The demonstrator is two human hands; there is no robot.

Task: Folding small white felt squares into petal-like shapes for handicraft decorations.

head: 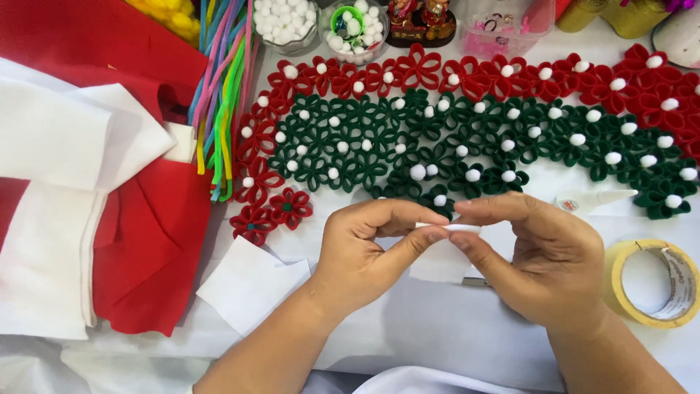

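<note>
My left hand (368, 252) and my right hand (543, 255) meet over a white table, both pinching a small white felt strip (448, 228) between thumbs and forefingers. Just beyond my fingers lies a wide mat of green felt flowers (408, 142) with white pom-pom centres, bordered by red felt flowers (467, 76). Two red flowers with green centres (271, 215) lie at the mat's left end. A white glue bottle (590, 201) lies on its side just right of my right hand.
Red and white felt sheets (95, 204) are piled at the left, with coloured pipe cleaners (222, 95) beside them. Glass bowls of white pom-poms (286, 22) stand at the back. A tape roll (652, 281) lies at the right. White felt squares (251, 281) lie near my left forearm.
</note>
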